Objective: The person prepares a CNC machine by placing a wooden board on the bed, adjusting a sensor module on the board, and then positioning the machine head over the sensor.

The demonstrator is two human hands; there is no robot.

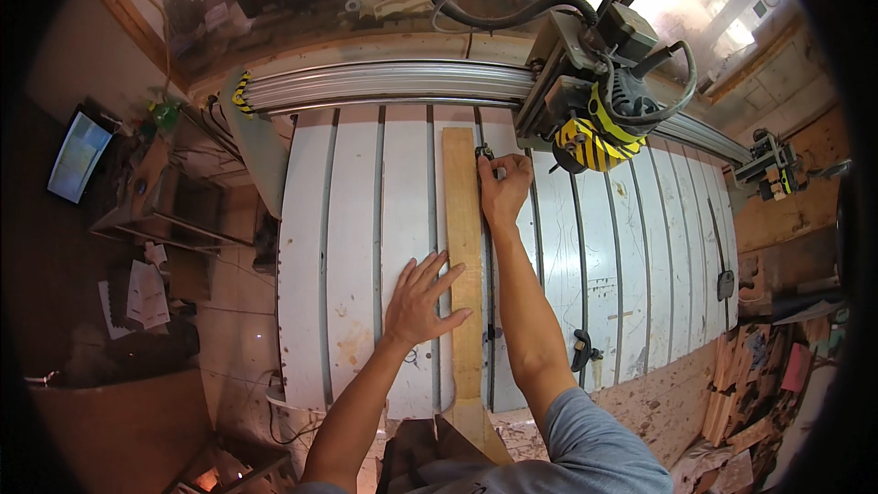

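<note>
A long, narrow wooden board lies lengthwise on a white slotted machine bed, its near end close to my body. My left hand is open, fingers spread, with the fingertips and thumb resting on the board's left side and surface. Beside the board's far right edge, my right hand is closed with thumb and fingers at a small black clamp on the bed. The fingers partly hide that clamp. Whether it touches the board I cannot tell.
A metal gantry beam spans the far side, carrying a router head with yellow-black stripes right of my right hand. Another black clamp sits on the bed at right. Wood offcuts pile up lower right; a monitor stands left.
</note>
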